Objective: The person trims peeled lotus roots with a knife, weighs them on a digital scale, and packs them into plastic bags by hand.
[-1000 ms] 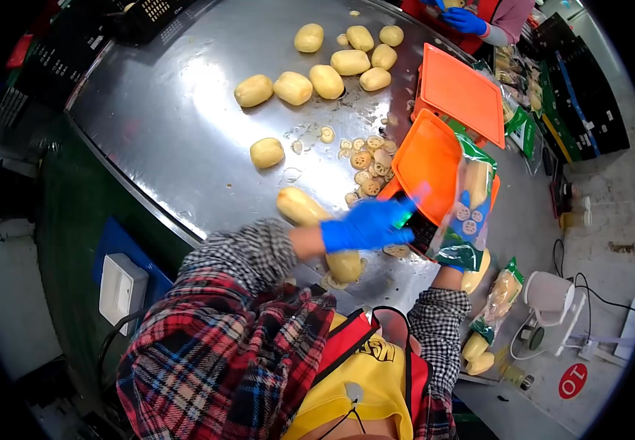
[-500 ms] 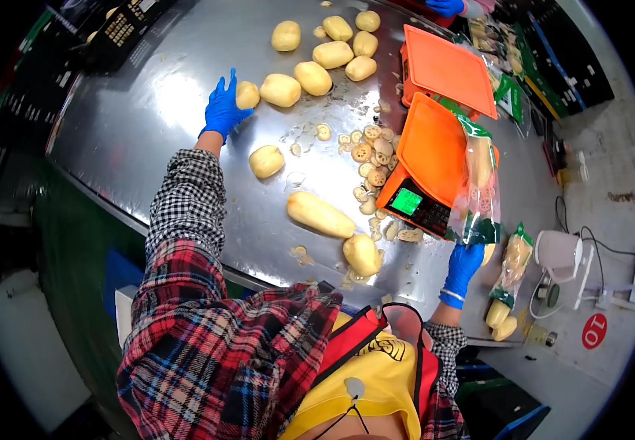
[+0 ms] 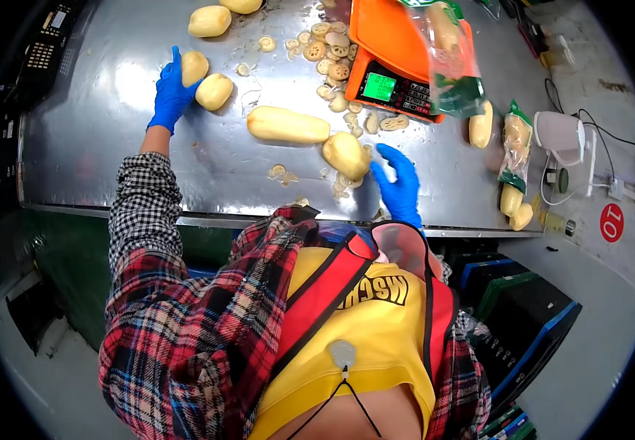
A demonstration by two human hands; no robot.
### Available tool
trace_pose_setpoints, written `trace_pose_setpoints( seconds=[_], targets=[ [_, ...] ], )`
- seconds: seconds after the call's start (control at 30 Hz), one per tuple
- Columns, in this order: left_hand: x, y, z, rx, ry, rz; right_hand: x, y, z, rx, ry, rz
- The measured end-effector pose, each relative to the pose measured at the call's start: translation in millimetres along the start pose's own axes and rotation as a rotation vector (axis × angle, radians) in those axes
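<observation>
My left hand [image 3: 174,94], in a blue glove, grips a short peeled lotus root piece [image 3: 194,67] between index finger and thumb at the left of the metal table. Just beside it lies another short lotus root piece [image 3: 214,92]. My gloved right hand [image 3: 398,183] is open, with fingers apart, close to the right side of a rounded lotus root piece [image 3: 345,155]. I cannot tell whether the fingertips touch it. A longer lotus root [image 3: 288,125] lies between my hands, its right end near the rounded piece.
Lotus root slices [image 3: 325,53] lie beside an orange scale [image 3: 390,33] with a lit green display. A plastic bag [image 3: 453,62] with lotus root rests on the scale. Another filled bag [image 3: 515,143] lies farther right. A black crate [image 3: 46,44] stands at the upper left.
The view has shifted downward and toward the near table edge. My left hand has drawn its lotus root piece nearer to me. My right hand has left the bag by the scale and moved left.
</observation>
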State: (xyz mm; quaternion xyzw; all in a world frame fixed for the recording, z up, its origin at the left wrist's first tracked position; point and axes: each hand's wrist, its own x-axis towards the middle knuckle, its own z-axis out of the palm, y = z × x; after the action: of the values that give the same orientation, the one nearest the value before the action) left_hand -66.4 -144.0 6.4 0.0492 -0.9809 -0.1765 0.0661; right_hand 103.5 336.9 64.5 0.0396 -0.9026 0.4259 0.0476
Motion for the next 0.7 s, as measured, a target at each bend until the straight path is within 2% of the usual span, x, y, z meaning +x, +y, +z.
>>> trace_pose_setpoints(
  seconds=[0.1, 0.27, 0.37, 0.43, 0.5, 0.57, 0.6, 0.63, 0.7],
  targets=[
    [-2, -2, 1, -0.007, -0.006, -0.004, 10, -16, 21, -0.14, -0.16, -0.209],
    [1, -5, 2, 0.02, 0.015, 0.005, 15, -16, 42, -0.24, -0.273, -0.087],
    [6, -20, 13, -0.053, -0.001, 0.055, 15, -1, 43, -0.105, -0.311, -0.015],
    [12, -36, 17, -0.093, -0.018, 0.112, 10, 2, 32, 0.252, -0.296, 0.08],
    [15, -26, -4, 0.082, -0.183, -0.062, 1, 4, 27, 0.653, -0.224, 0.286],
    [9, -18, -16, 0.159, 0.037, 0.004, 1, 4, 4, 1.037, -0.245, 0.548],
    [3, 24, -39, 0.171, 0.111, -0.039, 1, -2, -7, 1.294, -0.201, 0.563],
    [4, 53, -53, 0.088, 0.249, 0.06, 2, -15, -25, 1.525, -0.195, 0.59],
    [10, 90, -55, -0.201, 0.335, 0.309, 10, -10, -44, 1.578, -0.003, 0.546]
  ],
)
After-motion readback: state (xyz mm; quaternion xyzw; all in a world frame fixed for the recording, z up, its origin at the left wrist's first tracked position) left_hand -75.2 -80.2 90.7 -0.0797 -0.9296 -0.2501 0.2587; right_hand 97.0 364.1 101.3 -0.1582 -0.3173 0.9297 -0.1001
